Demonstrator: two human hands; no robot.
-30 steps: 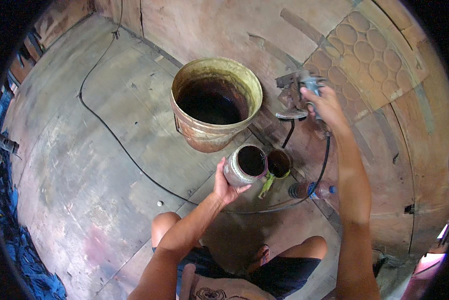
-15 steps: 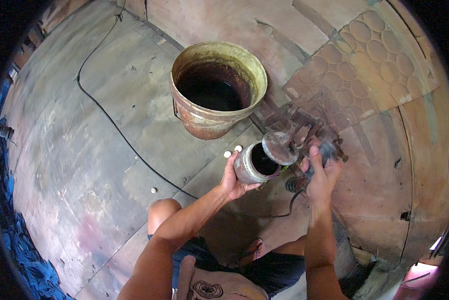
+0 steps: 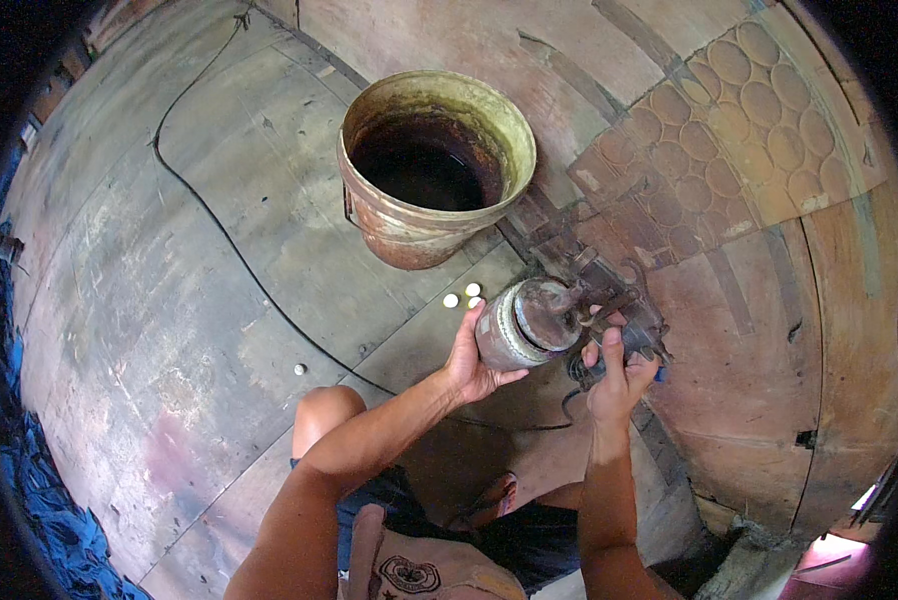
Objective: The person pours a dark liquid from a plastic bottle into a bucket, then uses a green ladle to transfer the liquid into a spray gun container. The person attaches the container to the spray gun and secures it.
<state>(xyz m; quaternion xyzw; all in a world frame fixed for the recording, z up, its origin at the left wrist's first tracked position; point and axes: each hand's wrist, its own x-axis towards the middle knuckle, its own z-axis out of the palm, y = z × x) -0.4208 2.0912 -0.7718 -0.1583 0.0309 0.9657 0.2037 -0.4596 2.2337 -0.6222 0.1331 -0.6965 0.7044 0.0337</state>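
Note:
My left hand (image 3: pixel 472 368) is wrapped round a paint-stained metal cup (image 3: pixel 499 345), its mouth tilted to the right. In my right hand (image 3: pixel 614 385) is a grimy spray gun (image 3: pixel 619 315), gripped by the handle with the thumb raised. The gun's round lid (image 3: pixel 549 312) sits at the cup's mouth, covering most of it. A dark gap shows along the lower left rim, so the lid looks unseated on that side. What is inside the cup is hidden. A dark coiled hose (image 3: pixel 581 374) hangs below the gun.
Beyond the cup stands a stained bucket (image 3: pixel 354 185) with dark liquid in it. Several small white discs (image 3: pixel 451 300) lie on the worn floor (image 3: pixel 219 330). A black cable (image 3: pixel 231 245) runs across the boards. Crumpled blue cloth (image 3: pixel 64 530) lies along the left edge.
My right hand has brought the spray gun left and down, so its lid now covers the cup's mouth, which stood mostly uncovered before. My left hand still holds the cup in nearly the same place.

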